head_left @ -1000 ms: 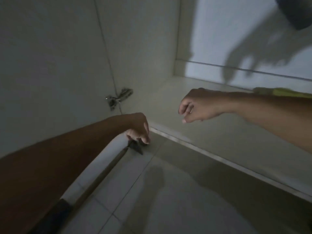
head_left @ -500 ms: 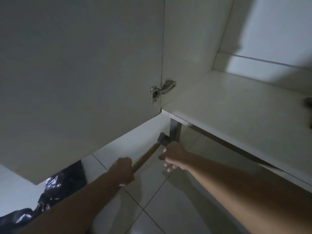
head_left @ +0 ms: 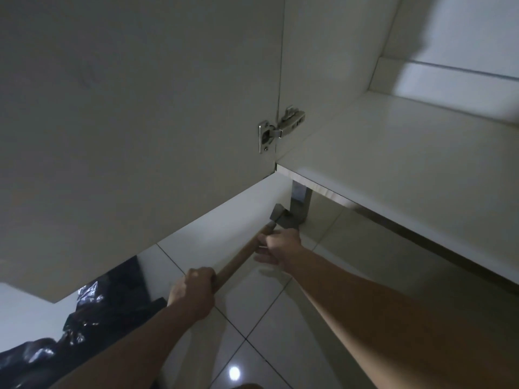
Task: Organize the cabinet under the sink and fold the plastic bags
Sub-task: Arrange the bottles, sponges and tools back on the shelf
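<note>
Dim light, muted tones throughout. Cabinet door (head_left: pixel 134 122), filling the upper left of the frame: plain off-white, greyed by shadow, no pattern. Cabinet floor (head_left: pixel 407 169), right of centre: same off-white, paler bluish-white patches on the back wall at upper right. Hinge (head_left: pixel 276 130), centre: bright silver metal. Cabinet leg (head_left: pixel 300 204) below it: dull grey-silver. Hammer (head_left: pixel 247 251), lower centre: warm light-brown wooden handle, dark grey head. Floor tiles (head_left: pixel 266 352), bottom centre: glossy pale grey-white, thin dark grout lines in a grid, one small white glare spot. Plastic bag (head_left: pixel 56 346), lower left corner: black, crinkled, with white glints.
</note>
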{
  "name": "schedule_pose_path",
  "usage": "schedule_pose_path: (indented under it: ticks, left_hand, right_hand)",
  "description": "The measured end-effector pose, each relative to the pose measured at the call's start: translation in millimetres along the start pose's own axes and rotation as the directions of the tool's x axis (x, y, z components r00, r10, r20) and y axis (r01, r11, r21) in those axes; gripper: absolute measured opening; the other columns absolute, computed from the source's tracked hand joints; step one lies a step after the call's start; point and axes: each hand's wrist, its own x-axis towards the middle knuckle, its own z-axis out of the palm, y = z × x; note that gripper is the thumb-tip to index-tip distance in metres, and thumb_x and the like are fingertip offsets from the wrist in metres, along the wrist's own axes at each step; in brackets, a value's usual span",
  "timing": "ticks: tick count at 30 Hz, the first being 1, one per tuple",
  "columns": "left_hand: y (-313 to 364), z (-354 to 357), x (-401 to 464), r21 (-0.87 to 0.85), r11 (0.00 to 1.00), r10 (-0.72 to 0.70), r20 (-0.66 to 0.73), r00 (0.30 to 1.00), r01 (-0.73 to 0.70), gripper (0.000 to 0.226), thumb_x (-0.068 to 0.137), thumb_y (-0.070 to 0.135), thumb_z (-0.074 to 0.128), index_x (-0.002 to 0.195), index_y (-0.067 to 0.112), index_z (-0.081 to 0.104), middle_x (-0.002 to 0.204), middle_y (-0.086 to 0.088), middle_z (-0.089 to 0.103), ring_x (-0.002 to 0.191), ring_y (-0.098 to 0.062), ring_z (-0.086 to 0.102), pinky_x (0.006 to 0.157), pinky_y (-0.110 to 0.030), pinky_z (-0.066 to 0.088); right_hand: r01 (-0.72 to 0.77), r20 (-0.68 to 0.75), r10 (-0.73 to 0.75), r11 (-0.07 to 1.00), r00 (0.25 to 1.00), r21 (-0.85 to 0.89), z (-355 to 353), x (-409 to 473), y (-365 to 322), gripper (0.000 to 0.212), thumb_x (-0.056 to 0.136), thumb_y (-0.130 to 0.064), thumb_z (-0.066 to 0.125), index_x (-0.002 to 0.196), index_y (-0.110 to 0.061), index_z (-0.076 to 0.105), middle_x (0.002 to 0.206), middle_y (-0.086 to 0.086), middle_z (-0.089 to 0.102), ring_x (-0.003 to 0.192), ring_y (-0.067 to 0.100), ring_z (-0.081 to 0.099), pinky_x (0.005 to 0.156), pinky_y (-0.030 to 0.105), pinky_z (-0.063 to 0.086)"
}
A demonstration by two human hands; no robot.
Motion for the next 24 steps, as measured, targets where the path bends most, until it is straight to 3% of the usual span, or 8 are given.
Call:
schedule_pose_path:
  ticks: [5, 10, 13, 15, 19, 24]
  left_hand:
    - [-4.2, -27.8, -16.6, -0.013, 0.998, 0.056, 0.060, 0.997, -0.055, 0.020, 0.076, 0.020, 0.069, 0.083, 0.034, 0.057, 0.089, 0.007, 0.061, 0.084, -0.012, 0.058, 0.078, -0.027, 0.048]
    - [-10.8, -71.4, -45.9, 0.062, 0.988, 0.123, 0.219, 0.968, -0.140, 0.044, 0.072, 0.029, 0.080, 0.111, 0.022, 0.061, 0.104, 0.007, 0.056, 0.099, -0.010, 0.055, 0.092, -0.024, 0.045]
    - [-7.6, -99.3, -65.2, 0.058, 0.988, 0.124, 0.270, 0.955, -0.145, 0.047, 0.069, 0.030, 0.083, 0.110, 0.020, 0.063, 0.105, 0.006, 0.060, 0.098, -0.011, 0.059, 0.089, -0.023, 0.049]
    - [-4.5, -113.5, -74.1, 0.015, 0.990, 0.133, 0.273, 0.953, -0.143, 0.044, 0.068, 0.028, 0.084, 0.106, 0.019, 0.064, 0.102, 0.003, 0.064, 0.093, -0.012, 0.062, 0.084, -0.023, 0.052]
    - [9.0, -135.4, -82.7, -0.229, 0.969, 0.149, 0.244, 0.958, -0.092, 0.027, 0.070, 0.018, 0.083, 0.092, 0.019, 0.066, 0.095, -0.013, 0.069, 0.075, -0.020, 0.067, 0.069, -0.036, 0.060]
    - [54.1, -153.1, -80.6, -0.325, 0.932, 0.256, 0.274, 0.927, -0.161, 0.026, 0.080, 0.015, 0.075, 0.099, 0.022, 0.060, 0.104, -0.005, 0.062, 0.089, -0.022, 0.068, 0.071, -0.034, 0.061]
  right_hand:
    - [0.080, 0.011, -0.080, 0.996, 0.997, 0.046, -7.3, -40.3, -8.0, 0.007, 0.087, 0.005, 0.065, 0.092, 0.006, 0.061, 0.084, 0.019, 0.066, 0.060, 0.023, 0.068, 0.042, 0.028, 0.054]
    - [0.136, 0.060, -0.138, 0.990, 0.989, 0.040, -7.4, -89.3, -15.0, 0.015, 0.087, 0.005, 0.065, 0.079, -0.002, 0.055, 0.077, 0.016, 0.064, 0.047, 0.016, 0.063, 0.045, 0.031, 0.055]
    - [0.196, 0.099, -0.201, 0.979, 0.975, 0.053, -5.6, -115.9, -23.2, 0.017, 0.088, 0.005, 0.064, 0.077, -0.004, 0.055, 0.079, 0.014, 0.065, 0.060, 0.022, 0.066, 0.045, 0.032, 0.056]
    - [0.239, 0.122, -0.242, 0.970, 0.962, 0.039, -7.4, -129.8, -34.5, 0.013, 0.088, 0.005, 0.062, 0.079, -0.003, 0.057, 0.079, 0.014, 0.065, 0.058, 0.021, 0.066, 0.043, 0.031, 0.055]
    - [0.317, 0.094, -0.315, 0.949, 0.944, 0.001, -29.8, -151.5, -74.0, 0.005, 0.088, 0.004, 0.061, 0.085, 0.001, 0.060, 0.075, 0.013, 0.066, 0.049, 0.018, 0.067, 0.044, 0.030, 0.054]
    - [0.371, -0.045, -0.376, 0.924, 0.926, -0.094, -83.0, -166.8, -136.5, 0.012, 0.092, -0.007, 0.062, 0.097, 0.003, 0.062, 0.080, 0.017, 0.070, 0.056, 0.025, 0.069, 0.055, 0.040, 0.061]
